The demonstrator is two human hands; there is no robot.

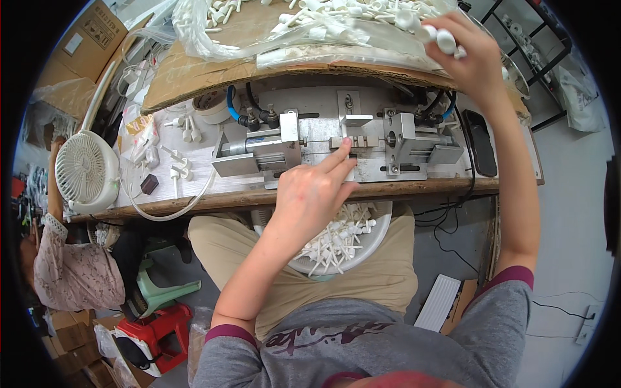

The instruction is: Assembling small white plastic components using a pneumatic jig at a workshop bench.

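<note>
My left hand (309, 194) reaches over a metal bench fixture with its fingers stretched out. Its index fingertip touches a small slotted block (365, 142) at the fixture's middle; whether a small part lies beneath the finger is hidden. Up at the far right, my right hand (471, 61) is closed around several white plastic caps with stems (445, 41). Just left of it spreads a heap of similar white stemmed caps (323, 14) on plastic film. Metal cylinder units flank the block, a left one (259, 152) and a right one (424, 147).
A cardboard sheet (187, 71) overhangs the fixture. Below the table edge, between my legs, a white basket (381, 242) holds stemmed caps. A white fan (86, 169) stands left, a black phone (479, 143) lies right, cables hang nearby. Another person's patterned sleeve (77, 271) shows at far left.
</note>
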